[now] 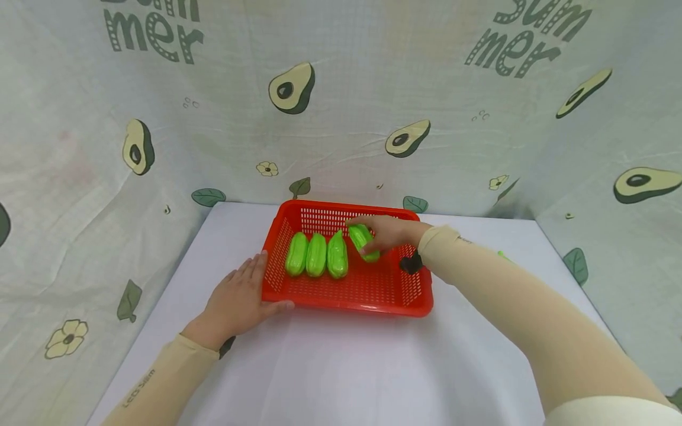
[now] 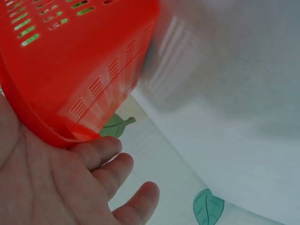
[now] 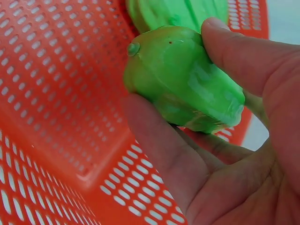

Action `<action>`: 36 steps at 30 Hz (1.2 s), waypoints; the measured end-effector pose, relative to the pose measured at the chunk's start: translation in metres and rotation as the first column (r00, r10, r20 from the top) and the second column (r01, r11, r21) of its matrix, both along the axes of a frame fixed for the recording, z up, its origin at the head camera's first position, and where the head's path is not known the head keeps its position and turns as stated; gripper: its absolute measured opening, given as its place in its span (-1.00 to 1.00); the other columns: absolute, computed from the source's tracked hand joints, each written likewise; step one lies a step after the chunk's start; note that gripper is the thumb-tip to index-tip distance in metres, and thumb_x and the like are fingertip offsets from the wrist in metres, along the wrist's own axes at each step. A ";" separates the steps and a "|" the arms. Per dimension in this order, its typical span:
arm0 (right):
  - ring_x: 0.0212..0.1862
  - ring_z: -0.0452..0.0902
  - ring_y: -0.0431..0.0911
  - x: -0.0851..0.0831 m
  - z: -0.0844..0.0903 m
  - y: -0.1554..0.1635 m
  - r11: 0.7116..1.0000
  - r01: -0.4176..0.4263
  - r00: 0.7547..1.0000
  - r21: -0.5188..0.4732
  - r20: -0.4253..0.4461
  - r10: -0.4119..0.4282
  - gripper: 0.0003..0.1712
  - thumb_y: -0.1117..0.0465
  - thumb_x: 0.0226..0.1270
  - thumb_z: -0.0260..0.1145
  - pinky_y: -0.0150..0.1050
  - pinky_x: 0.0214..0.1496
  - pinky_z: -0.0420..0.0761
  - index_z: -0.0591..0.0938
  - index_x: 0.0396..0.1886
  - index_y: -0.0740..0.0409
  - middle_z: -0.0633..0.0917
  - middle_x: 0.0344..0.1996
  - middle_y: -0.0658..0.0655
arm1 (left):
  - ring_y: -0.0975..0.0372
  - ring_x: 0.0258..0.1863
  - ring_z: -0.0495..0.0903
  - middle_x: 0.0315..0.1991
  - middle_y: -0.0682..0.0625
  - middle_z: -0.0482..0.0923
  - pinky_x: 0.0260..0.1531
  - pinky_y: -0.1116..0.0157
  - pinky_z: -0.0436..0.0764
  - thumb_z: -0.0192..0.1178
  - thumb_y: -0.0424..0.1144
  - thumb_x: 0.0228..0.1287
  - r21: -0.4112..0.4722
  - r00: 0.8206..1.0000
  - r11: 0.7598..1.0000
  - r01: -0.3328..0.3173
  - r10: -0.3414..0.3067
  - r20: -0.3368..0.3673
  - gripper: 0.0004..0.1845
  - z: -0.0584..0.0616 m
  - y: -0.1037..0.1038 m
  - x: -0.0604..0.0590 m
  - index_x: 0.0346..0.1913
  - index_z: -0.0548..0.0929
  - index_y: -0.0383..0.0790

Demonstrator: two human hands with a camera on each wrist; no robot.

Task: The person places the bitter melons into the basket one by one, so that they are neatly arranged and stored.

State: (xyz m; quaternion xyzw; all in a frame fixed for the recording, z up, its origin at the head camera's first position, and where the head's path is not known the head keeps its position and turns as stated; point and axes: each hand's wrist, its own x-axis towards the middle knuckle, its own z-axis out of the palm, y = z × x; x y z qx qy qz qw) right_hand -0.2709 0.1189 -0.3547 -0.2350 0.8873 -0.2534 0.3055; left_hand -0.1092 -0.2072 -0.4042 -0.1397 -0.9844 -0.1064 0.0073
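Note:
A red plastic basket [image 1: 346, 306] with slotted walls stands on the white table. Three green, ribbed, oblong gourds lie side by side in its left half; the rightmost gourd [image 1: 337, 255] has a pointed tip at the back. My right hand [image 1: 391, 232] grips another green gourd [image 3: 187, 79] over the basket, thumb on one side and fingers on the other. A second gourd shows right behind it in the right wrist view. My left hand [image 1: 237, 302] rests against the basket's front left corner, its fingers fairly straight along the rim [image 2: 51, 133].
A bit of something green [image 1: 503, 255] peeks out past the right forearm, mostly hidden by it. White cloth [image 1: 341, 118] printed with avocados and leaves hangs behind the table [image 1: 351, 373] and at both sides.

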 end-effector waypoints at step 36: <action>0.26 0.32 0.04 -0.005 -0.032 -0.016 0.990 -0.076 0.997 0.117 -0.001 0.076 0.02 0.08 0.24 0.50 -0.01 0.31 0.42 0.15 0.60 -0.12 0.38 0.35 0.17 | -0.25 0.38 0.25 0.44 -0.39 0.21 0.31 -0.16 0.30 0.13 0.54 0.09 0.000 1.000 1.000 0.006 -0.006 -0.022 0.28 -0.002 -0.002 -0.003 0.50 0.08 -0.51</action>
